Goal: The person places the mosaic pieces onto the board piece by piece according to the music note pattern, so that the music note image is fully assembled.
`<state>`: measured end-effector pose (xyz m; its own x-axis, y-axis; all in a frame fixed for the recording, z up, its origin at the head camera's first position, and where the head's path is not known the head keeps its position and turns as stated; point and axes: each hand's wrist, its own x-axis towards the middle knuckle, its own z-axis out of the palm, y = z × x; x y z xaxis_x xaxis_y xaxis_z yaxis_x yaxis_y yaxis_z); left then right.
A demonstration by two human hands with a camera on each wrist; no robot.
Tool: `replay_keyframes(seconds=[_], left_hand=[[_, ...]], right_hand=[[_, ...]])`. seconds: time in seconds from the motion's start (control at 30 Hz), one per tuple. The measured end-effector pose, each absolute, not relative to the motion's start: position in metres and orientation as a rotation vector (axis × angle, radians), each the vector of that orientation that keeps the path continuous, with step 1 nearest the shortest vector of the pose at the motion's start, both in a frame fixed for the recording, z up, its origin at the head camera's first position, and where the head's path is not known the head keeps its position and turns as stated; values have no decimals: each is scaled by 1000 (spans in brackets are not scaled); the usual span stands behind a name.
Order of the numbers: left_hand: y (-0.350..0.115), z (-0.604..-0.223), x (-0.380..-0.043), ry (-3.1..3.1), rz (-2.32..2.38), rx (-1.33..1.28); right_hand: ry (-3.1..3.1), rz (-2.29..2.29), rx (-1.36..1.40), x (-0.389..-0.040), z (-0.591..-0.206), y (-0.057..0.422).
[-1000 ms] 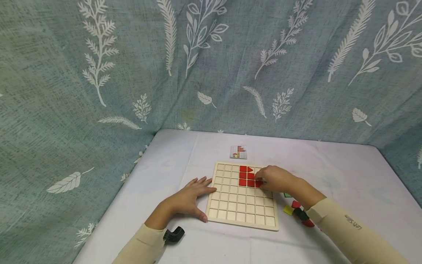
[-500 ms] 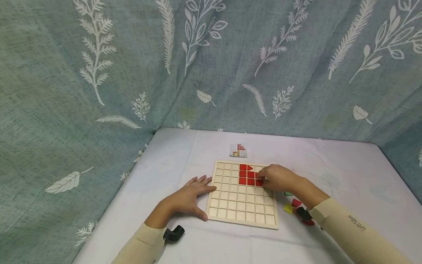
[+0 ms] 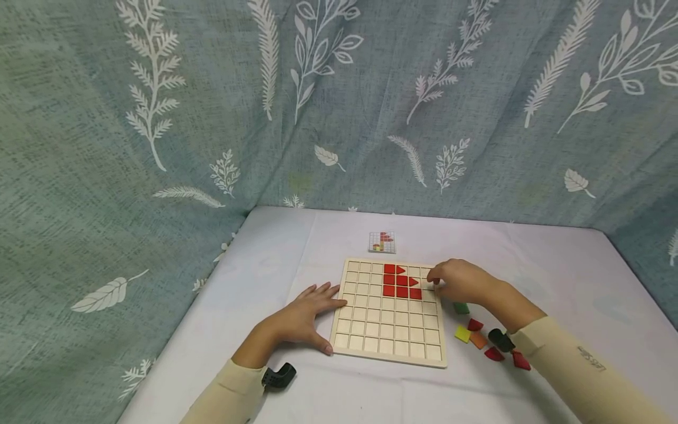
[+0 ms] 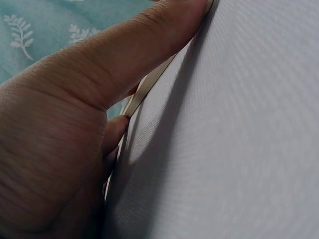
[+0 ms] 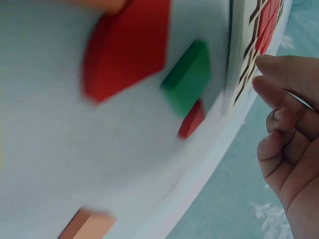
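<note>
A pale wooden grid board (image 3: 372,336) lies on the white-covered table. Several red tiles (image 3: 402,291) fill cells near its far edge, with two red triangles (image 3: 414,282) pointing right at the ends of the upper rows. My left hand (image 3: 304,318) lies spread along the board's left side, thumb and fingertips at the edge; the left wrist view shows the thumb against the rim. Over the board's far right edge is my right hand (image 3: 466,285). In the right wrist view its thumb and index finger stand slightly apart, nothing between them, the other fingers loosely curled.
A small pattern card (image 3: 382,242) lies beyond the board. To its right are loose pieces: a green one (image 3: 461,308), a yellow square (image 3: 462,334), an orange one (image 3: 478,340) and several red ones (image 3: 494,354). A leaf-patterned curtain (image 3: 339,106) hangs behind.
My right hand has moved right, away from the red tiles, uncovering the red triangle in the second row and the red square below it. The left hand has stayed in place.
</note>
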<state>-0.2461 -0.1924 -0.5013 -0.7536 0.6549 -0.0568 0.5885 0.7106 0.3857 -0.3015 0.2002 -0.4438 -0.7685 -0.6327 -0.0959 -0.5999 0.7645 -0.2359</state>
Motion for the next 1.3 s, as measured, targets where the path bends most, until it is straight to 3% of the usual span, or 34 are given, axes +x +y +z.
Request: replay_keyframes(seconds=[0.37, 1.3], left_hand=[[-196, -502, -246, 2727, 506, 996], [-194, -503, -246, 2723, 539, 1040]], right_hand=[[2756, -266, -797, -301, -447, 226], [2747, -188, -786, -303, -454, 232]])
